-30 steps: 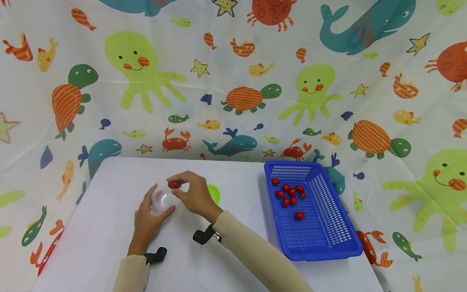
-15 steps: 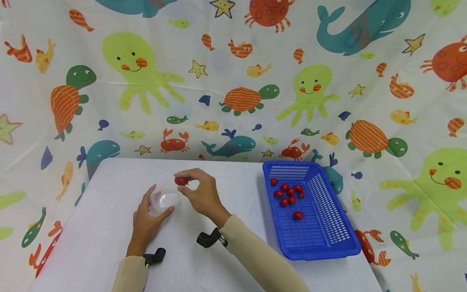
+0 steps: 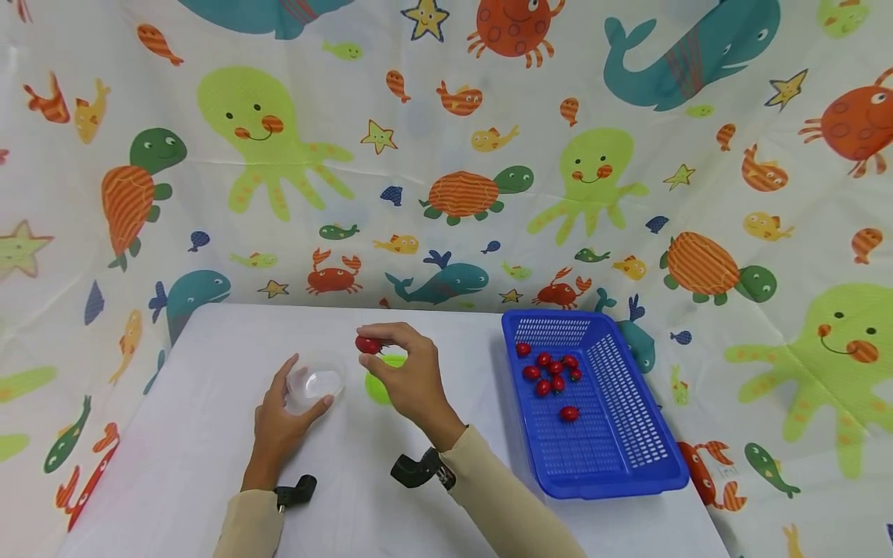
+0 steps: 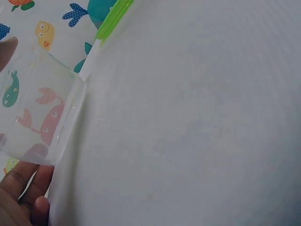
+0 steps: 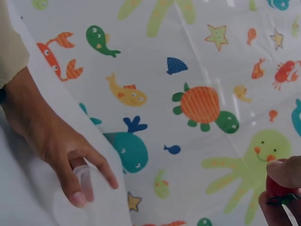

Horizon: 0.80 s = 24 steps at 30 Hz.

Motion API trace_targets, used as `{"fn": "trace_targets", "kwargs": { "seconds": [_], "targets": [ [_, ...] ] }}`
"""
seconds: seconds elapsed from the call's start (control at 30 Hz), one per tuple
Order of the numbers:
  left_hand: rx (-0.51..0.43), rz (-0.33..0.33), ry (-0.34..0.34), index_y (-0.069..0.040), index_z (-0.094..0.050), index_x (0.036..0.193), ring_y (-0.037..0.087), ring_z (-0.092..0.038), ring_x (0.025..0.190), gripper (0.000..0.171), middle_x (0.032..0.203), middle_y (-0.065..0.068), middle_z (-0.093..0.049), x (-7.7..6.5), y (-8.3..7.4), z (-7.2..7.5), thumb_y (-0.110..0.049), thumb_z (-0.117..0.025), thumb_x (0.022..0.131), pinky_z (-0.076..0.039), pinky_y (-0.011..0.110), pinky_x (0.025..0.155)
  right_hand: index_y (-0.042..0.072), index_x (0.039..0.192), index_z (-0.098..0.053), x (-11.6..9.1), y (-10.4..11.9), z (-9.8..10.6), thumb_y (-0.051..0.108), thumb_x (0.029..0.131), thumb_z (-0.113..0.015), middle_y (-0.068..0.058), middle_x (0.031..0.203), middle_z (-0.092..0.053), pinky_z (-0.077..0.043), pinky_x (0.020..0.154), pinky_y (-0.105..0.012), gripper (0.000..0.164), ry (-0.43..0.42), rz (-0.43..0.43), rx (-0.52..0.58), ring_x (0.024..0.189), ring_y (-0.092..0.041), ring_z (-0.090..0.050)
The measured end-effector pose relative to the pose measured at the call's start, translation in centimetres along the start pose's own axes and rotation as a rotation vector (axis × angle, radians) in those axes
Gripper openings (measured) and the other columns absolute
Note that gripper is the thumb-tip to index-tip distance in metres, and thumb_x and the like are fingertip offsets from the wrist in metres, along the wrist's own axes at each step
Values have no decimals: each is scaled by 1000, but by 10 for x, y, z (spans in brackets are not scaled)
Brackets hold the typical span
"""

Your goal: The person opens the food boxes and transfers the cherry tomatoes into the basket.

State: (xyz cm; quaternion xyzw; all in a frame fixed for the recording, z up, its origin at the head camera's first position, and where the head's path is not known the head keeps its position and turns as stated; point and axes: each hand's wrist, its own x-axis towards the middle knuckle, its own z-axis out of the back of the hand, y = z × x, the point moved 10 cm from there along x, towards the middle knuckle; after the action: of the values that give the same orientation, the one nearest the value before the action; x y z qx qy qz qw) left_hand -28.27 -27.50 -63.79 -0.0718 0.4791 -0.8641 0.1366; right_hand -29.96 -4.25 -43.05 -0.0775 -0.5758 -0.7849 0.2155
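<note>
My left hand [image 3: 277, 422] curves round a small clear plastic container [image 3: 314, 385], thumb on one side and fingers on the other. In the left wrist view the container [image 4: 44, 113] stands on the table with the fingers against its wall. My right hand [image 3: 412, 380] pinches a red cherry tomato [image 3: 368, 346] between thumb and fingers, above the table to the right of the container. The tomato [image 5: 277, 188] shows a green stem end in the right wrist view. Partly behind the right hand lies a round bright green lid [image 3: 377, 387].
On the right of the white table [image 3: 174, 434] sits a blue perforated basket [image 3: 607, 473]. Several cherry tomatoes [image 3: 556, 367] are grouped in its far left part, with one tomato [image 3: 569, 414] apart from them. A curtain [image 3: 460, 124] printed with sea animals hangs behind the table.
My right hand has moved right with the tomato, from over the container to beside it, and more of the green lid shows. The left hand stays round the container.
</note>
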Motion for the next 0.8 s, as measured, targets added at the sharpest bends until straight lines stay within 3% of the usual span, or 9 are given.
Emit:
{"fn": "trace_targets", "kwargs": {
  "seconds": [0.33, 0.63, 0.8],
  "targets": [
    [-3, -14, -4, -49, -16, 155, 42, -36, 142, 100, 159, 8, -38, -1, -1, 0, -58, -78, 78, -24, 69, 107, 7, 120, -71, -11, 37, 35, 3, 89, -73, -6, 119, -69, -51, 103, -37, 32, -57, 8, 135, 112, -17, -63],
    [-7, -21, -4, -49, -16, 155, 42, -36, 141, 99, 160, 8, -37, -1, -4, 0, -58, -77, 79, -25, 68, 105, 17, 119, -73, -11, 12, 60, 1, 88, -73, 2, 120, -68, -51, 104, -33, 35, -134, 29, 205, 114, -17, -63],
    [-7, -19, 2, -50, -15, 155, 42, -35, 142, 98, 161, 8, -36, -1, -4, 1, -58, -77, 79, -27, 68, 105, 10, 120, -71, -12, 10, 78, -2, 87, -73, -4, 122, -68, -50, 107, -31, 35, -192, 4, 216, 117, -18, -63]
  ]
}}
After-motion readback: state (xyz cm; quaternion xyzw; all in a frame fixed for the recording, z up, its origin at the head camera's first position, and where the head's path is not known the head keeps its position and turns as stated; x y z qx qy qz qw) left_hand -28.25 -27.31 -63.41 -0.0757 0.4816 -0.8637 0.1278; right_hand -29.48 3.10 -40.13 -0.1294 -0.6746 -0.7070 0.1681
